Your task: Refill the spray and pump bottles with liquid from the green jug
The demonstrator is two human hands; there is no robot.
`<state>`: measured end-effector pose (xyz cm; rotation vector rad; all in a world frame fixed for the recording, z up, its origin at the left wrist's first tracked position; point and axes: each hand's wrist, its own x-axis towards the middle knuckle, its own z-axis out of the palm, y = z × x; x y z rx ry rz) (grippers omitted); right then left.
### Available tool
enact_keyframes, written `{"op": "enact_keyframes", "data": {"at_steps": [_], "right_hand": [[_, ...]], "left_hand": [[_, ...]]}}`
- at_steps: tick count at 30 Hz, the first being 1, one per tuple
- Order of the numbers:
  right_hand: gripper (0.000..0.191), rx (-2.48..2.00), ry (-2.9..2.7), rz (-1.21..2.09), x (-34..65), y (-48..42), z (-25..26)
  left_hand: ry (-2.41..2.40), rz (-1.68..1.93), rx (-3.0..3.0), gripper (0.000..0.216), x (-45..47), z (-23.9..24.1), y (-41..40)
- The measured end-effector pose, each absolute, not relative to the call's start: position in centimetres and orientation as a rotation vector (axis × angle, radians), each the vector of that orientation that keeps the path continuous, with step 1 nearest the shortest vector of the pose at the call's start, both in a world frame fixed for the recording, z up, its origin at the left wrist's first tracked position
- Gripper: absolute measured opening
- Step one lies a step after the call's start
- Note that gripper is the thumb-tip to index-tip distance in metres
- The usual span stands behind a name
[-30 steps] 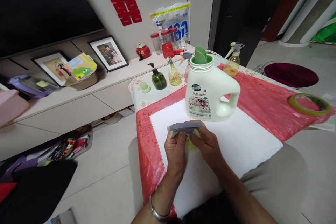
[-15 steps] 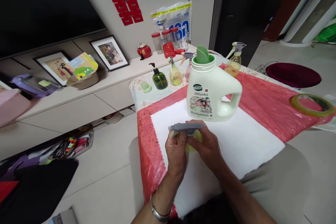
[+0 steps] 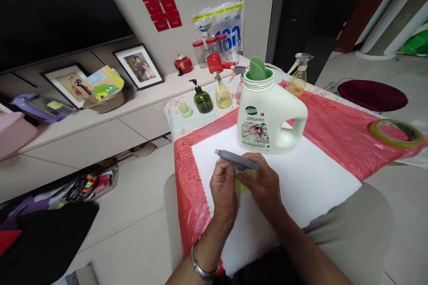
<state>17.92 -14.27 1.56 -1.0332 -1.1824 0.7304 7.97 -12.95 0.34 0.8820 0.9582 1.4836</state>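
A small yellow-green spray bottle [image 3: 243,183] with a grey trigger head [image 3: 236,160] is gripped between both hands over the white cloth [image 3: 307,182]. My left hand [image 3: 223,191] wraps the bottle and touches the head from the left. My right hand [image 3: 264,187] pinches the collar under the head from the right. The head is tilted, its nozzle end up to the left. Just behind stands a big white detergent jug [image 3: 269,116], uncapped, with a green funnel [image 3: 257,69] in its mouth.
A red lace cloth [image 3: 337,129] covers the low table. At its far end stand a green pump bottle [image 3: 202,99], a green cap [image 3: 185,110] and more spray bottles [image 3: 298,79]. A tape roll [image 3: 394,132] lies at right. A sideboard holds framed photos [image 3: 137,67].
The grey trigger head has gone from level to tilted, nozzle end higher at left. Both hands stay in place on the bottle.
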Motion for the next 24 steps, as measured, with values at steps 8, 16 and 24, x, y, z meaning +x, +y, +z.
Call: {"op": "enact_keyframes", "data": {"at_steps": [8,16,24], "right_hand": [[0.025,-1.023,-1.235,0.775,18.1,-14.3,1.8],[0.025,-1.086,-1.188,0.776,18.1,-14.2,2.2],[0.028,-1.024,-1.339,0.819,19.5,-14.3,2.1]], "left_hand": [[0.964,1.475,0.979,0.023,7.8,0.3,-13.0],[0.937,1.453,1.043,0.016,7.3,0.7,-12.8],[0.86,0.9,1.345,0.069,3.8,2.0,-12.6]]}}
